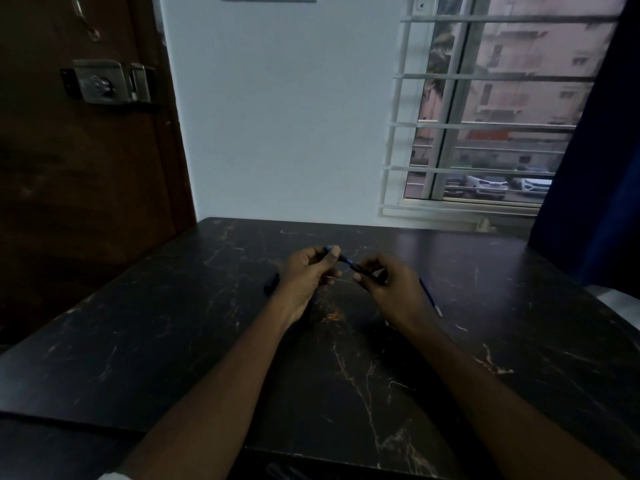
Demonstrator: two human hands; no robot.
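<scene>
Tabletop (207,341) held the loose parts: a thin refill (429,296) just right of the right hand (394,289), a dark cap (271,283) beside the left hand (304,275). I judged the pen (348,262) partly taken apart, reassembly left. It hung between both hands, left fingers curled round its blue end, right fingertips pinching its barrel.

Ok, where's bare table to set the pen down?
Bare table left of the small dark piece, right of the blue refill, and the far strip along the wall. Crowded round the left hand and right hand gripping the pen.
</scene>
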